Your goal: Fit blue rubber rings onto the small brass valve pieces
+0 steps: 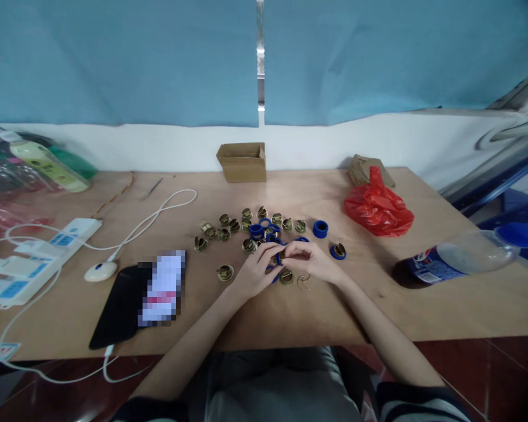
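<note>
My left hand [256, 271] and my right hand [313, 260] meet over the middle of the table, fingers pinched. Between their fingertips is a small blue ring [278, 258], partly hidden; whether a metal piece sits inside it is hard to make out. Around them lie several round brass-coloured metal fittings [224, 272] with raised flaps, and more loose blue rings [256, 231]. One fitting [338, 251] right of my right hand sits in a blue ring. A small stack of blue rings [320, 228] stands behind it. Thin wire rings [304, 282] lie just below my right hand.
An open cardboard box [244, 170] stands at the back. To the right are a red plastic bag [378, 211] and a cola bottle [453, 261] on its side. At left are phones [118, 308], a white power strip [39, 266] with cables, and bottles [48, 161].
</note>
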A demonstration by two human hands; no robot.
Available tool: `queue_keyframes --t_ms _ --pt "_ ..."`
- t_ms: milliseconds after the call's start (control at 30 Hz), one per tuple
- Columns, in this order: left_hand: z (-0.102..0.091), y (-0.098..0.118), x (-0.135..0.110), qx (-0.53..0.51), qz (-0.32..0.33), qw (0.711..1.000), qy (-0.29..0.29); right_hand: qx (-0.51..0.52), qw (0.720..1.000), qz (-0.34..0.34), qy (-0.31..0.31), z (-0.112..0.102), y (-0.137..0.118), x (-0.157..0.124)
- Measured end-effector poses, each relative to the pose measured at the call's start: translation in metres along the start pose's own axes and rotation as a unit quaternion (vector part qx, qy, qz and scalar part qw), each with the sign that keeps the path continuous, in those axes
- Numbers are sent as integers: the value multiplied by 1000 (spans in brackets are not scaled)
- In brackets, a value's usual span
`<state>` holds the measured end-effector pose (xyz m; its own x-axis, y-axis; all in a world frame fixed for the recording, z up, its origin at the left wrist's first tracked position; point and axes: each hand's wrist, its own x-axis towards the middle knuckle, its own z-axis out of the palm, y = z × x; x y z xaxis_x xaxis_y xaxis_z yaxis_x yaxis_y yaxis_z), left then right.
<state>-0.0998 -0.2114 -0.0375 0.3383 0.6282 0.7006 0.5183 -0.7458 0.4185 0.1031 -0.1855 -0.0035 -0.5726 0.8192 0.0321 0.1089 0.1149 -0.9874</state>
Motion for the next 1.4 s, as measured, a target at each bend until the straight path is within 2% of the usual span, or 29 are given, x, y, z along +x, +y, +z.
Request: queue_keyframes --t_ms 100,267,433,600,867,1033,1200,1400 --pt "1 0 0 -8 -20 1000 -7 -91 993 -62 30 -2 0 -1" --pt "2 -4 -1 -18 -22 999 -24 -253 949 -166 88 1 5 0" --pt "1 -7 -2 12 -30 999 -40 -323 923 -180 103 10 10 -2" --pt "1 -9 -3 25 -14 999 -32 -362 904 -195 119 17 6 -6" --pt "-4 -8 1 67 37 997 -22 -442 838 -274 163 20 3 -8" --pt "-4 -8 1 68 47 996 -10 -454 827 -286 169 20 1 -7" --pt "-4 -8 2 68 58 996 0 -474 822 -269 164 22 0 -7" --pt "-4 -8 2 65 75 995 4 -463 834 -253 162 25 0 -6"
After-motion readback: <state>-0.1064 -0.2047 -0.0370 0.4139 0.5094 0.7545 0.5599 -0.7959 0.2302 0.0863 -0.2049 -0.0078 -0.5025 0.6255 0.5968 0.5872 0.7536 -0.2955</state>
